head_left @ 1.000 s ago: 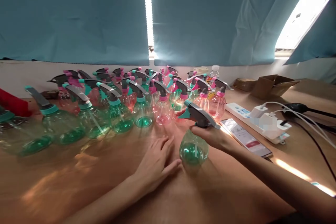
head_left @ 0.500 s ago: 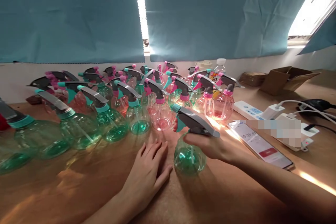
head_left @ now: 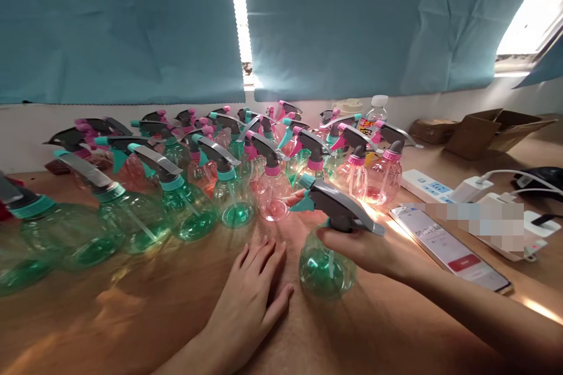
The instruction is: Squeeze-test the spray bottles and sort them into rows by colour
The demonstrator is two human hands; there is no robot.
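Bottle (head_left: 328,266) stands apart from rows (head_left: 229,187).

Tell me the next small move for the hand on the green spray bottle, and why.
Probably slide the green spray bottle forward to the front row of bottles: the right hand grips its neck, it stands apart from them, and the left hand lies flat on the table.

The right hand (head_left: 365,249) is carrying the round green transparent plastic spray bottle with the grey trigger head (head_left: 328,246) slightly rightward, away from the left hand (head_left: 250,304), which was touching it a second ago. The left hand is sliding back along the brown wooden table (head_left: 132,316), fingers spread flat. The bottle's teal nozzle is lifting and swinging towards the row of pink bottles (head_left: 369,173).
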